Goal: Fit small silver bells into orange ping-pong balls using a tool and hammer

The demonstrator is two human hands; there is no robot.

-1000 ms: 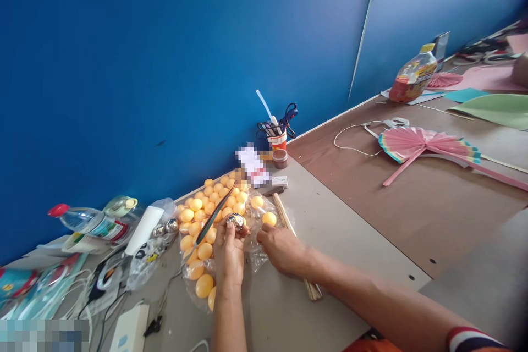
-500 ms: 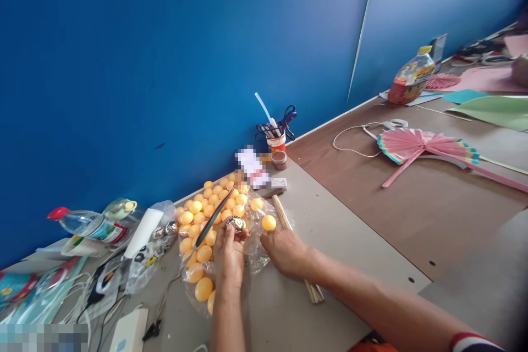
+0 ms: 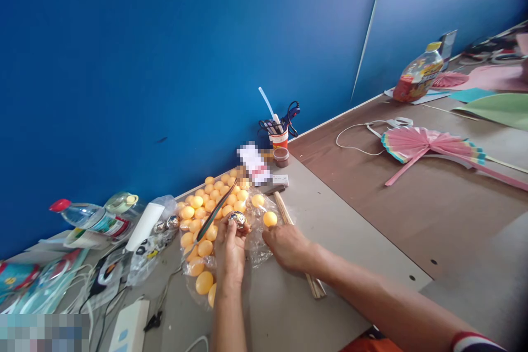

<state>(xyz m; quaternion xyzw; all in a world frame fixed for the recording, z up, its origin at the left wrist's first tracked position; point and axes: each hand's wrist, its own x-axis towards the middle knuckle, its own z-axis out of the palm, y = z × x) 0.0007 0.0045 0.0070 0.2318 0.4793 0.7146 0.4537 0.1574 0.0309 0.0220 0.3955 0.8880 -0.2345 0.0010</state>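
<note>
Left hand (image 3: 231,247): fingertips closed around one silver ball (image 3: 237,220), shiny and patterned, held up above the clear plastic of the bag. Right hand (image 3: 287,246): fingers curled in, narrow; whether they grip anything, cannot tell. One loose orange ball (image 3: 270,219), just beyond the right hand's fingers.

Clear plastic bag (image 3: 258,256), spread beneath and beyond the left hand, with many orange balls (image 3: 205,249) at that hand's left and far side; a dark, slender strip (image 3: 214,213) lies slantwise over them. Bundle of wooden sticks (image 3: 315,286), passing under the right hand and wrist. Small white box (image 3: 280,180), beyond the right hand; farther off, a lidded tub (image 3: 281,158) beside a red and white cup (image 3: 279,139) of pens and cords.

Left of the left hand, on the tabletop (image 3: 272,313): further silver balls (image 3: 165,224), a white roll (image 3: 144,226), a red-capped bottle (image 3: 93,219), tilted. Well to the right of the right hand: pink pleated paper (image 3: 429,143) with blue and yellow edging; beyond it, a yellow-capped bottle (image 3: 418,76).
</note>
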